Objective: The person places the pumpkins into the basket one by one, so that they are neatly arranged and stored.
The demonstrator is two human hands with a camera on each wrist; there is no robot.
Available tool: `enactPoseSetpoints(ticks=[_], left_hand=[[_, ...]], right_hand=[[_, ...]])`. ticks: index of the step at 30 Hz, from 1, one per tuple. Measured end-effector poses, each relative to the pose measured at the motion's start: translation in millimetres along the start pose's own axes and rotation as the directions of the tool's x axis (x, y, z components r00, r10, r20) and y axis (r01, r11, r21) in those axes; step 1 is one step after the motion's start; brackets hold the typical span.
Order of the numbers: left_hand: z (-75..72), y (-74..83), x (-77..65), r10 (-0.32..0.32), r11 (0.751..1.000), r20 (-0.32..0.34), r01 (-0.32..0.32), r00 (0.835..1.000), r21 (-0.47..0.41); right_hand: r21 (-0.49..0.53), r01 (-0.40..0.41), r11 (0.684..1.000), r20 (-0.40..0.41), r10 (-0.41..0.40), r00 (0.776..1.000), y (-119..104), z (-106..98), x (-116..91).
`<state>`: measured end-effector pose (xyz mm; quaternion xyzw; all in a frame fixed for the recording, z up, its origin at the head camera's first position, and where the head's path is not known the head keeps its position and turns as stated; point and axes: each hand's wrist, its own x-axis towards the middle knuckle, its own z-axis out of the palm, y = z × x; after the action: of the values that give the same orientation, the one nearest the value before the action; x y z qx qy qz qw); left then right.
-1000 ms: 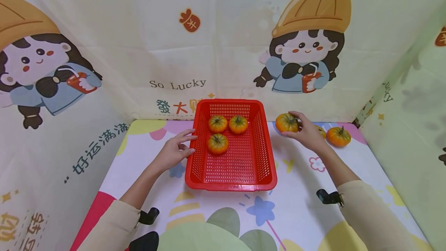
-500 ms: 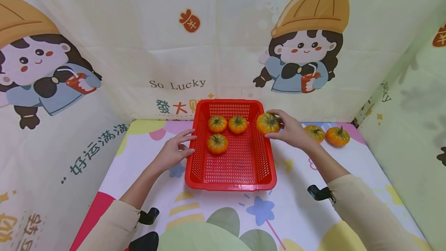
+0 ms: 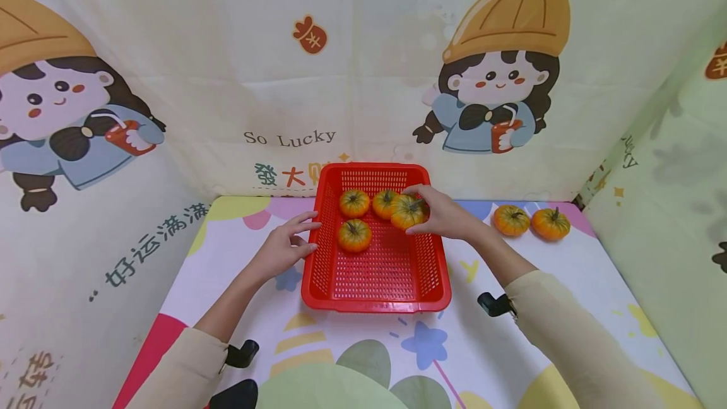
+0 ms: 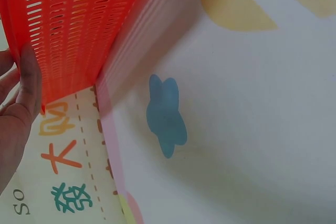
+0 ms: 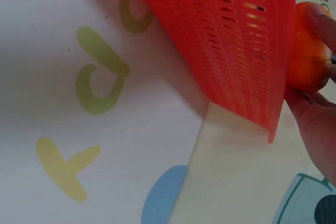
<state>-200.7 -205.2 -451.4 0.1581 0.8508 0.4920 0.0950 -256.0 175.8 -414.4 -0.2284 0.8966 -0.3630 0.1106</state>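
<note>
My right hand [image 3: 445,212] holds a small orange-and-green pumpkin [image 3: 407,212] between thumb and fingers, over the right part of a red plastic basket [image 3: 375,305]. In the right wrist view, that pumpkin [image 5: 308,51] appears beyond the basket's rim, fingers around it. Three more pumpkins lie inside: one at the back left [image 3: 354,203], another in front of it [image 3: 354,235], and a third [image 3: 384,203] partly hidden by the held one. At the left rim, my left hand [image 3: 282,246] rests its fingertips, fingers loosely spread. Its fingers [image 4: 29,85] lie against the basket's side in the left wrist view.
Two pumpkins, one nearer [image 3: 511,220] and one farther right [image 3: 550,224], sit on the table at the back right. A printed cloth [image 3: 386,81] hangs behind the table [image 3: 363,346]. Each forearm wears a black wrist camera.
My right hand has carried the pumpkin leftward from beside the basket, across its right rim, to above its inside. The left hand and the basket have stayed in place.
</note>
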Motion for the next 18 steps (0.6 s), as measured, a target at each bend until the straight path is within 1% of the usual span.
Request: enactPoseSetpoints(ticks=[3, 7, 18], left_hand=[[-0.9, -1.7, 0.3, 0.006, 1.0, 0.001, -0.006, 1.0, -0.003], [-0.6, -3.1, 0.9, 0.014, 1.0, 0.007, -0.014, 1.0, -0.008], [-0.7, -1.2, 0.2, 0.018, 1.0, 0.001, -0.018, 1.0, -0.017]], right_hand=[[0.003, 0.02, 1.0, 0.028, -0.02, 0.999, -2.6, 4.8, 8.3], [-0.002, 0.027, 1.0, 0.053, -0.027, 0.998, -3.1, 10.7, 15.8], [-0.036, 0.0, 0.999, 0.133, 0.004, 0.991, -6.3, 22.6, 34.4]])
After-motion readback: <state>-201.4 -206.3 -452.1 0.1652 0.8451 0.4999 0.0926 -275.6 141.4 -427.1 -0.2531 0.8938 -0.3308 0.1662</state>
